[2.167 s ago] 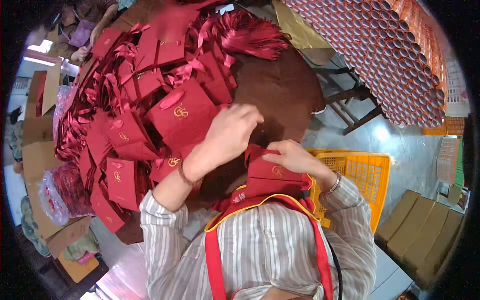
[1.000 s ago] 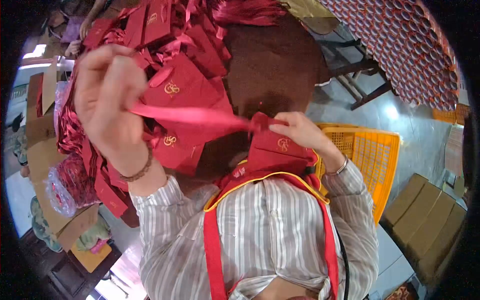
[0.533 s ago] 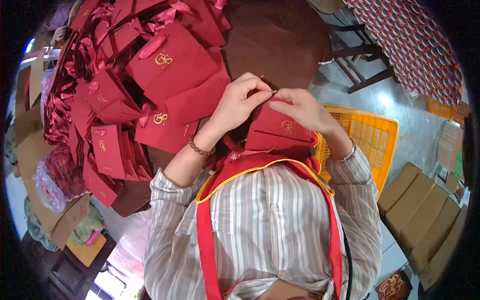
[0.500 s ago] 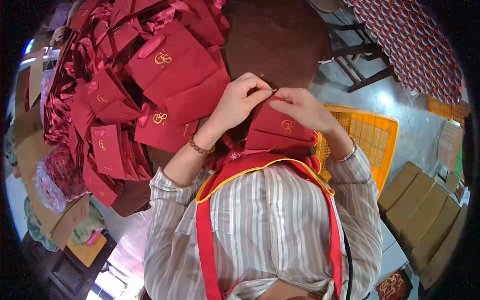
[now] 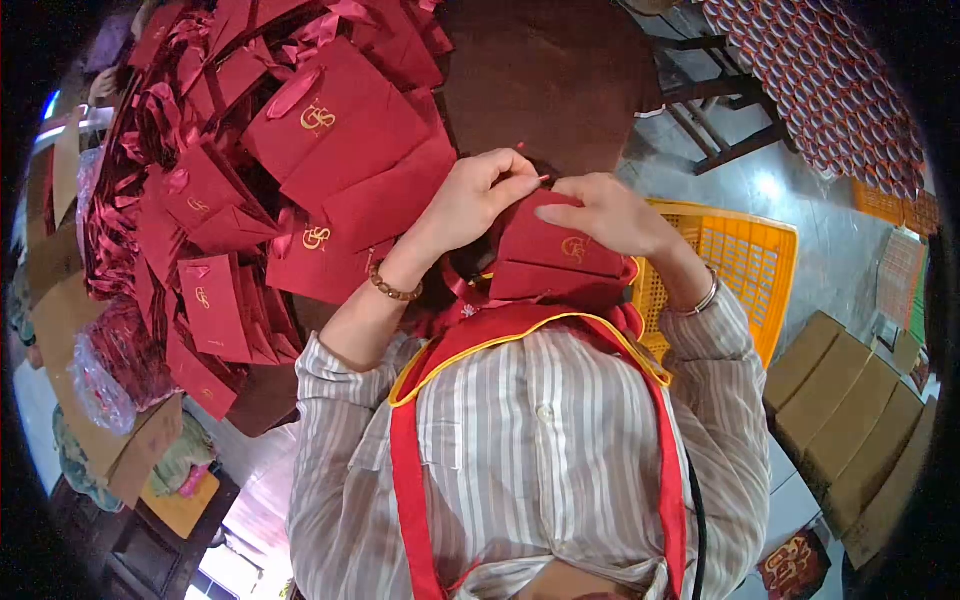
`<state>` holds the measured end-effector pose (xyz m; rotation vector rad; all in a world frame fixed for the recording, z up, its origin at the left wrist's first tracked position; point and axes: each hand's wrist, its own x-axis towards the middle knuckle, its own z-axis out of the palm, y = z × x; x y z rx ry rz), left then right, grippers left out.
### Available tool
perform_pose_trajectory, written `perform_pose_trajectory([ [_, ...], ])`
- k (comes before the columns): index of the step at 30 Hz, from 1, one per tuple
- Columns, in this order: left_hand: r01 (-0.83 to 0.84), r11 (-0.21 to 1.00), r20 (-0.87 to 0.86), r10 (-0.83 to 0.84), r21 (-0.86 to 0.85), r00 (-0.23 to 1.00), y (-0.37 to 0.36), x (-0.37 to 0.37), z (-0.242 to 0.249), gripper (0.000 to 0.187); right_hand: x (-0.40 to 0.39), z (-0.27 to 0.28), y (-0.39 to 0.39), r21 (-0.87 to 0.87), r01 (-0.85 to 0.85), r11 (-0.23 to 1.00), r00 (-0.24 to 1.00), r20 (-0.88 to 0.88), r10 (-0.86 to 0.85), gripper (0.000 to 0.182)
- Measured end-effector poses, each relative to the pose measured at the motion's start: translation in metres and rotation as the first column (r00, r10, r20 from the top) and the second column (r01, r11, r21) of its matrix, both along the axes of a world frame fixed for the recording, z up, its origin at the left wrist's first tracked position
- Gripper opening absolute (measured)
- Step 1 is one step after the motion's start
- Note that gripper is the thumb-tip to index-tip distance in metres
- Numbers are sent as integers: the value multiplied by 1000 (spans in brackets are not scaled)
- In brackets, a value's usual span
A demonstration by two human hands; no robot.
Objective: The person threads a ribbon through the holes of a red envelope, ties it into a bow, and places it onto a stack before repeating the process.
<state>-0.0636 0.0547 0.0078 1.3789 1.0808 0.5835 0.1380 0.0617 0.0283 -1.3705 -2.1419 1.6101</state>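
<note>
A small dark-red paper gift bag with a gold logo sits upright in front of my chest. My right hand grips its upper edge, the thumb lying across the front face. At the bag's top left corner my left hand is closed in a pinch, thumb against forefinger. What it pinches is too small to make out. A red ribbon hangs beside the bag's lower left, below my left wrist.
Many red gift bags with ribbon handles are heaped on the brown table to the left. A yellow plastic crate stands at right, flattened cardboard beyond it. Rows of small round items cover another table. A plastic-wrapped bundle lies far left.
My hands have barely moved and keep the same holds at the bag's top edge. The view has shifted slightly.
</note>
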Motion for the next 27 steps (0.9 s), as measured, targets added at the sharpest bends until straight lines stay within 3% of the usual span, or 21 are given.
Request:
perform_pose_trajectory([
  [4,-18,999,83,14,47,996,0,1,-8,18,-2,-1,5,-37,-33,999,999,31,35,32],
  [6,-5,975,-18,10,223,1000,0,2,-6,16,-2,2,7,-56,-71,996,994,81,75,32],
  [7,-5,975,-18,9,221,1000,0,2,-6,16,-2,1,7,-58,-70,996,994,82,75,32],
  [10,61,937,-118,-22,345,993,-1,3,-6,14,2,-3,7,-83,-38,996,999,-1,38,39],
  [12,70,880,-117,-16,470,993,-3,4,-5,12,8,-7,6,35,-71,997,988,-136,76,36],
  [15,52,896,-102,-8,440,995,-2,2,-2,11,12,7,9,-109,-75,991,996,-46,71,35],
  [19,41,892,-122,16,451,992,-3,3,-5,10,9,8,6,-117,-51,992,999,-15,50,33],
  [21,-27,839,-68,76,543,995,-3,6,-7,10,7,9,5,-127,-18,992,999,31,22,32],
  [27,-44,818,-47,87,574,995,-3,10,-9,8,9,-4,-1,-123,46,991,993,-102,-58,26],
])
